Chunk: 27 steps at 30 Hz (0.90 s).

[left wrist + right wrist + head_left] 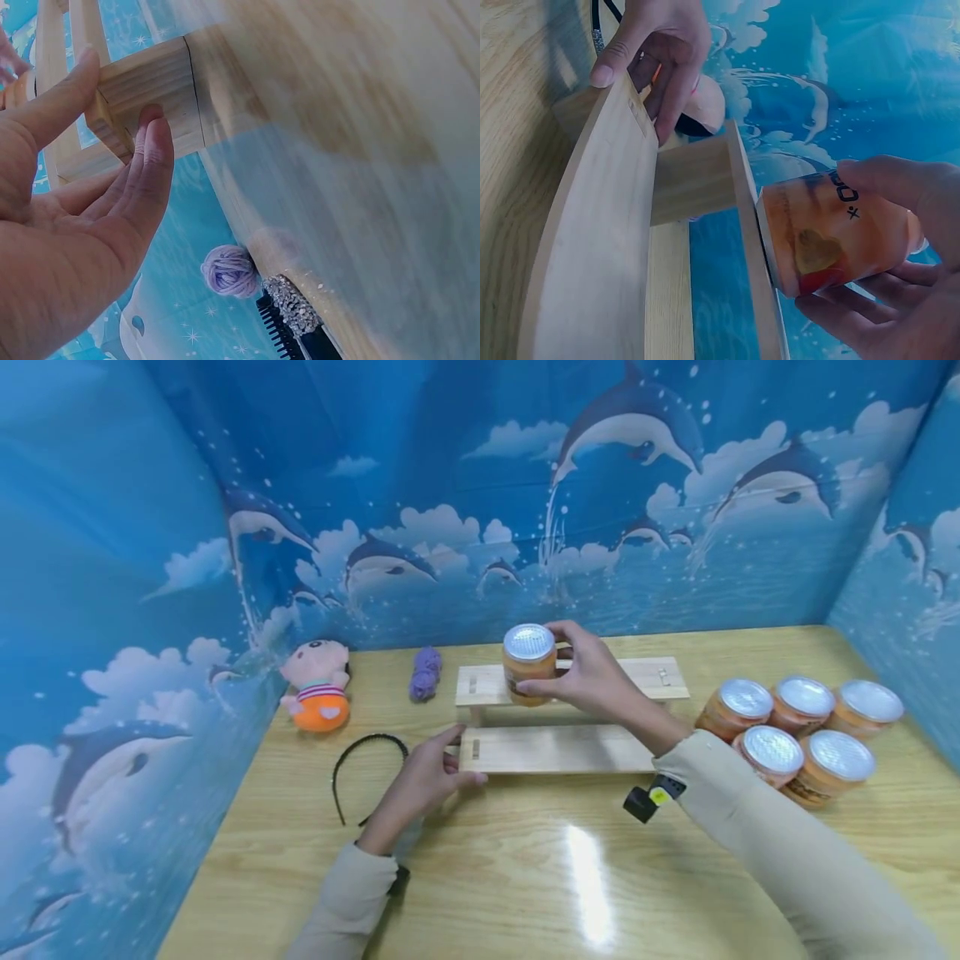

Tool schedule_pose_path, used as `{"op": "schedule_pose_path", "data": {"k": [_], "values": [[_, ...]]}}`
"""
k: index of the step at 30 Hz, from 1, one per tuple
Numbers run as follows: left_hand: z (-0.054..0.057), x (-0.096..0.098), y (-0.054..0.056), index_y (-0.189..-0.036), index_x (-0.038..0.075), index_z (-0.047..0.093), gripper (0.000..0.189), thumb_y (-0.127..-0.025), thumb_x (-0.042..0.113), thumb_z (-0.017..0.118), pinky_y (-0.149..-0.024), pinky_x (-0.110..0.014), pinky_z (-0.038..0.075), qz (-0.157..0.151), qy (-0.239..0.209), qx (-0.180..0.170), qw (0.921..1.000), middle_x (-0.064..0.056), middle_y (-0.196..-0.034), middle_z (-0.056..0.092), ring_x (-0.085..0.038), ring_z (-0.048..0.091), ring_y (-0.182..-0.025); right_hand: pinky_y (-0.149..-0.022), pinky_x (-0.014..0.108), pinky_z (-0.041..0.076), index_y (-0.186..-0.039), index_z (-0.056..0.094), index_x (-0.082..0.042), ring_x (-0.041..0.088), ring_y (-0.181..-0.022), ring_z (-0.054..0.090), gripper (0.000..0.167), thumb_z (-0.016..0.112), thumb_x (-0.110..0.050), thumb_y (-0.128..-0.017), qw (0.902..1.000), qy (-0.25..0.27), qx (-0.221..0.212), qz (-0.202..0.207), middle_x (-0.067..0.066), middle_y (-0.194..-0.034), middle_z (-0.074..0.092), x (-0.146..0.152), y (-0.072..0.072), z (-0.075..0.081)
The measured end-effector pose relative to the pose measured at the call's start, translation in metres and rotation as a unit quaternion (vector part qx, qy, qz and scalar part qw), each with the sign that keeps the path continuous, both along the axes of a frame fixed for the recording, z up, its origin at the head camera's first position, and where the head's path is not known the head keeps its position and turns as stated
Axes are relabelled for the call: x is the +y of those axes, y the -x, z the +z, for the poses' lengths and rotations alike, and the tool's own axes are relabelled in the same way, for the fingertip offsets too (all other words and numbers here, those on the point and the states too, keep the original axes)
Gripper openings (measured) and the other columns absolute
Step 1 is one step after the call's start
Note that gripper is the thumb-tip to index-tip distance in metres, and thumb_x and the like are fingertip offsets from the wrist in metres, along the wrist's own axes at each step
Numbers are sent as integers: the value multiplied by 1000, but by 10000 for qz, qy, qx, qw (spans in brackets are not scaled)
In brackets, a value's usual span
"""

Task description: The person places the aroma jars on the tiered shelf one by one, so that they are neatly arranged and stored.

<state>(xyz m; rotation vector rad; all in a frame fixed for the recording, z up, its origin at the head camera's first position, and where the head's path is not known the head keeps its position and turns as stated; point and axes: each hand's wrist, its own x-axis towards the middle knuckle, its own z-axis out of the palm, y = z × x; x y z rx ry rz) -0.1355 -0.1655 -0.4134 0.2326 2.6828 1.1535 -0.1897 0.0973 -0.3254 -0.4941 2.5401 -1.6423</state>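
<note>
My right hand [588,672] grips an orange can [529,667] with a silvery ridged lid, fingers and thumb around its sides. The can stands upright at the left part of the upper step of a two-step wooden rack [558,750]; its base meets the board in the right wrist view. With my left hand [427,772] I hold the left end of the rack's lower step. In the left wrist view the thumb lies over the board's edge and the fingers [154,150] press its end. A label with dark letters shows on the can [832,232] in the right wrist view.
Several matching orange cans [802,735] stand grouped on the table [510,860] to the right. A plush toy [318,685], a purple yarn bundle [425,674] and a black headband [337,777] lie left of the rack. A dolphin-print backdrop [450,485] rises behind.
</note>
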Motion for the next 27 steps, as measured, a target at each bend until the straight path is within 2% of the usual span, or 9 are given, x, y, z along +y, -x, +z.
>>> {"op": "schedule_pose_path", "data": {"k": [9, 16, 22, 27], "values": [[-1, 2, 1, -152, 0, 42, 89, -81, 26, 88, -76, -33, 58, -67, 11, 76, 9999, -17, -123, 66, -18, 66, -91, -100, 45, 52, -148, 40, -2, 33, -127, 54, 83, 88, -16, -81, 9997, -34, 225, 130, 15, -141, 51, -17, 10, -3], [-1, 3, 1, -152, -1, 42, 89, -80, 27, 88, -75, -32, 58, -71, -20, 79, 9999, -17, -123, 66, -17, 66, -90, -102, 42, 51, -150, 39, -5, 33, -129, 53, 84, 87, -17, -83, 9996, 17, 248, 167, 14, -144, 49, -18, 10, -6], [0, 4, 0, -153, 1, 41, 89, -81, 27, 87, -76, -33, 58, -41, 2, 15, 10000, -17, -125, 65, -18, 66, -92, -108, 48, 46, -154, 35, -9, 35, -138, 45, 91, 88, -22, -81, 9997, 125, 168, 147, 14, -151, 44, -3, -8, 1], [-1, 3, 0, -153, 2, 42, 89, -80, 26, 88, -77, -33, 58, 75, 84, 18, 9999, -16, -127, 64, -18, 66, -92, -110, 50, 43, -153, 37, -7, 34, -137, 46, 86, 86, -20, -84, 9986, 184, 504, 19, 14, -152, 44, 21, -34, 7]]}}
